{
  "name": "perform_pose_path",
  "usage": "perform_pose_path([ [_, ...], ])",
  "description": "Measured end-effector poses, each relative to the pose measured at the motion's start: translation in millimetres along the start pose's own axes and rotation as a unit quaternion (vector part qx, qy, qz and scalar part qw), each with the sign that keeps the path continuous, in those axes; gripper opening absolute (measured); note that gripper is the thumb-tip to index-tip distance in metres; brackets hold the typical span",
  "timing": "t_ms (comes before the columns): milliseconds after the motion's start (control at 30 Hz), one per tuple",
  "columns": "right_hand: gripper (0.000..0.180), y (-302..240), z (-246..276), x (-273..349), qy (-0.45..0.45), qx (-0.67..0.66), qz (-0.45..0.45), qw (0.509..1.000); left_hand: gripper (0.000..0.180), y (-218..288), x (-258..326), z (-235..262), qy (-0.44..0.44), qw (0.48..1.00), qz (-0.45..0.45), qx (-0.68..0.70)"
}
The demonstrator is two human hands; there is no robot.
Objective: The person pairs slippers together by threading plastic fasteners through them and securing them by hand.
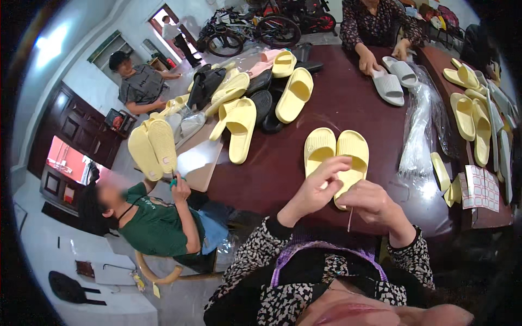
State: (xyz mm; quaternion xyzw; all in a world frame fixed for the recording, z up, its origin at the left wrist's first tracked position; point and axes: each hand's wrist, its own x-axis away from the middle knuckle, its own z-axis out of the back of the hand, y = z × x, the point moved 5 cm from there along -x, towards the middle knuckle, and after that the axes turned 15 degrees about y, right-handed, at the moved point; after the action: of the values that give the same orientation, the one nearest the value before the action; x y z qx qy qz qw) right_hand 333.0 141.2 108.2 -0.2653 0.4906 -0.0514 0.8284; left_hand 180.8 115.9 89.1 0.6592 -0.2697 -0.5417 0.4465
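Small packing workshop: slipper piles [255, 92], plastic bags [421, 130], seated workers [157, 223].

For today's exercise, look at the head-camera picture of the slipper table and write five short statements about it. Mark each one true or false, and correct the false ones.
1. Both hands, the left hand and the right hand, are at a pair of yellow slippers. True.
2. That pair lies on a green tablecloth. False: it lies on a dark reddish-brown table.
3. A person across the table handles grey slippers. True.
4. The clear plastic bags lie to the left of the pair. False: they lie to its right.
5. A person in a green shirt sits at the left. True.
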Motion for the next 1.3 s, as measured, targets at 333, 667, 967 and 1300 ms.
perform_pose_path([
  [333, 0.016, 3.6, 56.6, 29.2, 0.115, -0.173, -0.137, 0.969, 0.016, -29.7, 14.8, -10.6, -0.080, 0.989, -0.023, -0.123],
  [667, 0.023, 68.4, 54.2, 94.5, 0.220, -0.061, -0.495, 0.838, 0.010, -35.1, 65.9, -2.6, -0.116, 0.949, -0.130, -0.262],
  [967, 0.019, 106.9, -6.5, 77.7, -0.085, 0.278, -0.374, 0.880, 0.006, -43.3, 73.9, 11.5, -0.056, 0.941, -0.092, -0.320],
  [1300, 0.011, 137.2, -27.6, 61.3, -0.064, 0.350, -0.344, 0.869, 0.005, -52.7, 37.3, -0.4, -0.024, 0.879, -0.174, -0.444],
])
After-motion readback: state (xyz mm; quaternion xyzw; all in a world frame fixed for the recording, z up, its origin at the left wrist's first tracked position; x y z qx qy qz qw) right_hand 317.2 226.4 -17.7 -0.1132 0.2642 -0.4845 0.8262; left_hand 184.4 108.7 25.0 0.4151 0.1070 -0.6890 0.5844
